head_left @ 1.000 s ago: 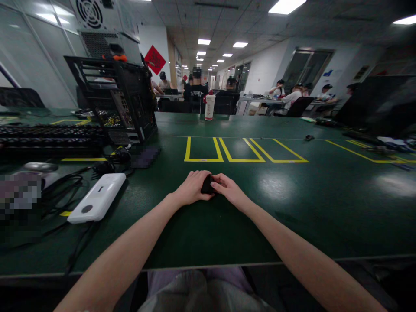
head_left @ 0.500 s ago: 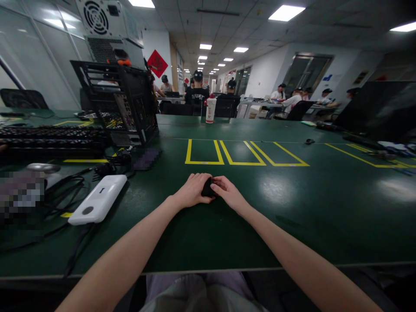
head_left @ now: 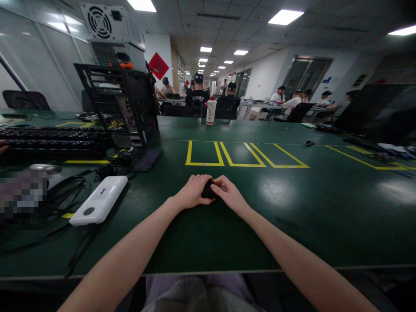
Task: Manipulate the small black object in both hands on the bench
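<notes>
Bare arms (head_left: 136,242) angle forward and inward; the left hand (head_left: 194,190) curves, thumb (head_left: 207,201) spread; the right hand (head_left: 229,193) faces it, fingers (head_left: 222,179) bent.

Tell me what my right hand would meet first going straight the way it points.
Your right hand would probably meet the black object first, then your left hand; exact depth is unclear.

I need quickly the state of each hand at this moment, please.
Left hand: closed around a small black object.
Right hand: fingers bent, fingertips at the same object; whether they grip it cannot be told.
</notes>
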The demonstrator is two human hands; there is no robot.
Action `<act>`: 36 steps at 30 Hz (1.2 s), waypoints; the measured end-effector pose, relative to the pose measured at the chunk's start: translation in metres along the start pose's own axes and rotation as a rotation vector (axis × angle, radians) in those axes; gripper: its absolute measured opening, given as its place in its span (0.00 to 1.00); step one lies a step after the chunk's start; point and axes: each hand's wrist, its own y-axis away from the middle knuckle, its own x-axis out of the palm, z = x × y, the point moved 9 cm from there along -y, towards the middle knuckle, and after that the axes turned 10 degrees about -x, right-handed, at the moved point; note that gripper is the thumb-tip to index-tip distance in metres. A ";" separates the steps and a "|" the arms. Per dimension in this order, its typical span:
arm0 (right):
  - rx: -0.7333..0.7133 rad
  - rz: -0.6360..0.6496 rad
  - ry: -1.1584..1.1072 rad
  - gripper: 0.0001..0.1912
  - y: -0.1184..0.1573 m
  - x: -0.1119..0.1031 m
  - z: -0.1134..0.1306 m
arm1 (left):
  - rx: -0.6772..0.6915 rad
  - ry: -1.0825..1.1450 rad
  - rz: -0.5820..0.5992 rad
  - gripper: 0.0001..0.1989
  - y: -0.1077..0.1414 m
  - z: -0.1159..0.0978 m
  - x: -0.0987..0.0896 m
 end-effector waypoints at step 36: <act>0.013 0.031 -0.012 0.07 0.004 0.003 0.002 | 0.015 -0.006 -0.005 0.28 0.001 -0.001 0.000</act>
